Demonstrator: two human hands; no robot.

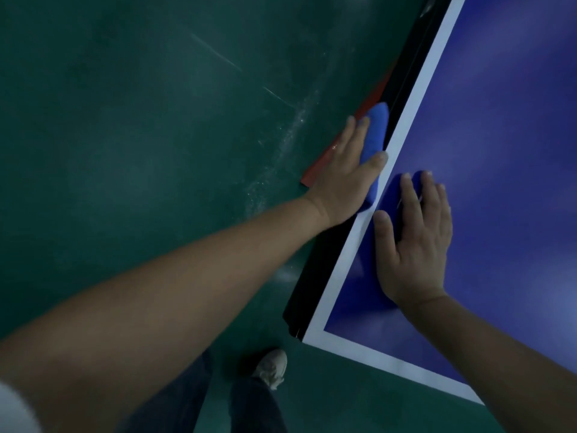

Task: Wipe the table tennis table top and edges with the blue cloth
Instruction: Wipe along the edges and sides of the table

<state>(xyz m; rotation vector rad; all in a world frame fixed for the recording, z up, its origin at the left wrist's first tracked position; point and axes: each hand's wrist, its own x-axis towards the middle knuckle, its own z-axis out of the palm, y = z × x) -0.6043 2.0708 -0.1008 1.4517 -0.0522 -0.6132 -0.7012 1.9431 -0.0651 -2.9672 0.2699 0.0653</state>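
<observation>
The table tennis table (515,126) has a blue top with a white border line, and its black side edge (315,276) runs diagonally from near its corner up to the top of the view. My left hand (343,176) presses the blue cloth (468,132) against that side edge, fingers straight along the edge and thumb over the white line. The cloth shows beyond my fingertips and under my palm. My right hand (415,242) lies flat on the blue top just inside the white line, fingers spread and straight, holding nothing.
The green floor (140,135) fills the left half, with pale scuff marks near the table. A red strip (324,164) lies on the floor below the table edge. My shoe (271,367) and dark trouser legs stand by the table's near corner (307,337).
</observation>
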